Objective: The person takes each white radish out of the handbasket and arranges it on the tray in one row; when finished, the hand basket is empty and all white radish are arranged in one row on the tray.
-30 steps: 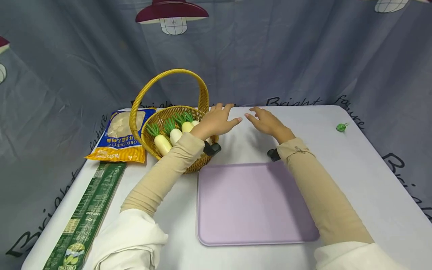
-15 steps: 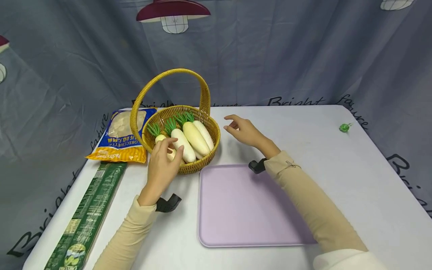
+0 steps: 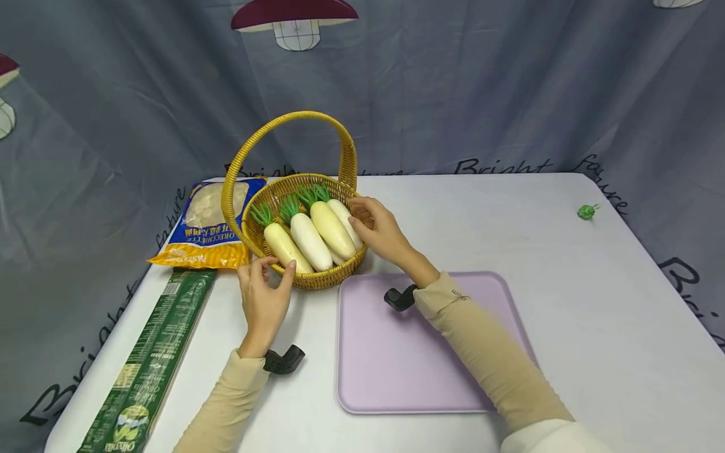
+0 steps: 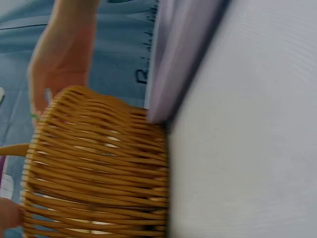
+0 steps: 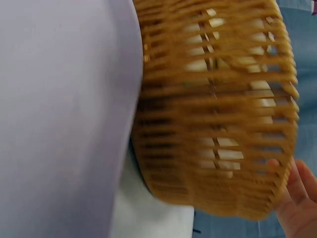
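A yellow wicker basket with a tall hoop handle stands on the table. Several white and cream toy radishes with green tops lie in it. My left hand is at the basket's front left rim, its thumb and fingers spread apart. In the left wrist view, a fingertip meets the wicker edge. Across the basket, my right hand reaches over the right rim with bent fingers, close to the outermost radish. The right wrist view has the fingers at the rim, partly behind the weave.
A lilac tray lies right of the basket, under my right forearm. To the left are a blue and orange pasta bag and a long green package. A small green item sits far right.
Both hands have come to the basket's sides: the left swung back and left from above the basket, then settled at its front rim. The right moved left to the right rim.
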The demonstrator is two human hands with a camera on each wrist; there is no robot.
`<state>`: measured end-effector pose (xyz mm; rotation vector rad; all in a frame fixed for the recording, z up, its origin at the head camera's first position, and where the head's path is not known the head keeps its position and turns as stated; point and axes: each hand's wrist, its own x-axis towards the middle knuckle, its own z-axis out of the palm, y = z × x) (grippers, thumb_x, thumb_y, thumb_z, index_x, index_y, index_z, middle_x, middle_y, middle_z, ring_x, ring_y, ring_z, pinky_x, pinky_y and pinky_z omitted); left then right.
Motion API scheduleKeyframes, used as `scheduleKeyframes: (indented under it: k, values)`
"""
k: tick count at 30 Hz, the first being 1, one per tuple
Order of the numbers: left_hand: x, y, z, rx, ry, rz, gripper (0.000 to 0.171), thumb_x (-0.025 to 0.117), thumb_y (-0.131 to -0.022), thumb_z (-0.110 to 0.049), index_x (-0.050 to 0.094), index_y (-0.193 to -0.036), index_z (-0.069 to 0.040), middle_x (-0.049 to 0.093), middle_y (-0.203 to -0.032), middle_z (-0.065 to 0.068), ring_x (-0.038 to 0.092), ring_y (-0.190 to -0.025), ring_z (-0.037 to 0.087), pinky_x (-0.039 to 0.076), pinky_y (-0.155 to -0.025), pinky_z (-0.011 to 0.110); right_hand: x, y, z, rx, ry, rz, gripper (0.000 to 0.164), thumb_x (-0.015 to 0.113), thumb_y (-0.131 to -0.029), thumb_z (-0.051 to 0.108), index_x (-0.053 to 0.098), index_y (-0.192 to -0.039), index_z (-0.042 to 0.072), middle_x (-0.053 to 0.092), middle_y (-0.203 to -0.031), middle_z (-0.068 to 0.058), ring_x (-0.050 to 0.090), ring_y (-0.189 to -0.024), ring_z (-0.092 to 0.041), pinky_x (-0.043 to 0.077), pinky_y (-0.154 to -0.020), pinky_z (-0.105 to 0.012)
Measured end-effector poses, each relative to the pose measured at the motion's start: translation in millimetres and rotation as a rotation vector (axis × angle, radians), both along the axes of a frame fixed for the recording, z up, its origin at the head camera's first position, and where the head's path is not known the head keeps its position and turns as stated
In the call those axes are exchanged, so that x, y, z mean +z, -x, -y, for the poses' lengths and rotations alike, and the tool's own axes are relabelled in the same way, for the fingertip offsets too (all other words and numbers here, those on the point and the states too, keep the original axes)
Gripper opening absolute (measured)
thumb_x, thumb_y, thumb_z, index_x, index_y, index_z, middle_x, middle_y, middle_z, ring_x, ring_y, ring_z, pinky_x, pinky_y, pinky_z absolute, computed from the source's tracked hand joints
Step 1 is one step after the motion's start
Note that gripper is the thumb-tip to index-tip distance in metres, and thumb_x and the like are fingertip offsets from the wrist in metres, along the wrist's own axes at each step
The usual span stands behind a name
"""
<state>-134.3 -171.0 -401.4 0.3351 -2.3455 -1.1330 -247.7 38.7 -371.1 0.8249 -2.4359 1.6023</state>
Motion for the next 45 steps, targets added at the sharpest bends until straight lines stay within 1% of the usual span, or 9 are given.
scheduleKeyframes:
  k: [3,6,11,14,19,25,29,39,45]
  values:
    - [-6.6,1.5,-1,-0.015,-0.022,-0.013,0.041,0.063,-0.082,-0.041,0.053,-0.104,-0.008,0.032,-0.107,0.015,0.036,-0.101,0.027,0.029,-0.073,0.031,-1.8,-1.1,8,-0.02,0.027,0.006,0.037,0.054,-0.09,0.013,0.048,-0.125,0.005,0.05,-0.116,-0.021,0.056,-0.095,-0.024,0.049,-0.08,-0.034]
    - [-11.5,1.3,-2,-0.03,-0.043,-0.02,0.043,0.063,-0.082,-0.041,0.047,-0.107,-0.009,0.027,-0.121,0.018,0.034,-0.112,0.031,0.033,-0.079,0.036,-1.3,-1.0,15,-0.04,0.01,0.049,0.04,0.054,-0.089,0.014,0.046,-0.127,0.006,0.048,-0.118,-0.021,0.057,-0.095,-0.025,0.05,-0.078,-0.034]
    - [-15.3,-1.3,-3,-0.049,-0.072,0.007,0.048,0.062,-0.082,-0.043,0.041,-0.11,-0.011,0.022,-0.131,0.019,0.038,-0.116,0.038,0.037,-0.084,0.045,2.1,1.2,23,-0.055,-0.081,0.148,0.046,0.055,-0.088,0.017,0.041,-0.131,0.006,0.046,-0.119,-0.019,0.059,-0.095,-0.023,0.051,-0.077,-0.032]
    - [-16.3,-1.7,-3,-0.056,-0.072,0.011,0.048,0.061,-0.082,-0.044,0.04,-0.11,-0.011,0.023,-0.128,0.017,0.04,-0.111,0.038,0.037,-0.082,0.043,5.5,2.6,25,-0.053,-0.142,0.183,0.049,0.055,-0.089,0.02,0.038,-0.133,0.007,0.046,-0.121,-0.018,0.058,-0.096,-0.022,0.051,-0.078,-0.031]
    - [-16.8,0.3,-1,-0.056,-0.056,-0.006,0.047,0.06,-0.083,-0.042,0.039,-0.11,-0.01,0.025,-0.124,0.017,0.041,-0.107,0.036,0.036,-0.08,0.041,10.0,5.6,30,-0.044,-0.284,0.144,0.056,0.057,-0.088,0.028,0.035,-0.135,0.008,0.048,-0.12,-0.016,0.057,-0.095,-0.022,0.049,-0.079,-0.032]
    - [-15.5,3.7,-3,-0.06,-0.049,0.014,0.047,0.058,-0.083,-0.046,0.04,-0.11,-0.012,0.029,-0.122,0.016,0.045,-0.103,0.036,0.039,-0.077,0.043,12.5,5.8,37,-0.082,-0.511,0.065,0.071,0.059,-0.084,0.043,0.029,-0.139,0.01,0.05,-0.124,-0.013,0.053,-0.109,-0.023,0.047,-0.086,-0.04]
    - [-16.4,3.3,-3,-0.054,-0.053,0.031,0.047,0.058,-0.083,-0.046,0.041,-0.111,-0.013,0.032,-0.122,0.015,0.046,-0.107,0.034,0.041,-0.08,0.044,11.3,5.6,40,-0.12,-0.612,0.036,0.075,0.059,-0.081,0.049,0.028,-0.14,0.015,0.051,-0.125,-0.011,0.054,-0.109,-0.024,0.049,-0.081,-0.043]
    - [-16.6,1.5,-4,-0.047,-0.036,0.038,0.044,0.059,-0.084,-0.043,0.042,-0.111,-0.013,0.036,-0.118,0.015,0.046,-0.105,0.031,0.041,-0.077,0.041,9.5,8.1,41,-0.097,-0.672,0.036,0.076,0.06,-0.079,0.05,0.028,-0.14,0.017,0.051,-0.125,-0.009,0.057,-0.105,-0.025,0.05,-0.074,-0.044]
    - [-15.6,1.5,-3,-0.045,-0.033,0.04,0.044,0.058,-0.084,-0.044,0.042,-0.111,-0.013,0.036,-0.119,0.015,0.047,-0.104,0.03,0.041,-0.076,0.04,12.0,8.3,41,-0.077,-0.667,0.041,0.069,0.06,-0.08,0.049,0.03,-0.139,0.027,0.05,-0.124,-0.009,0.057,-0.102,-0.026,0.05,-0.072,-0.045]
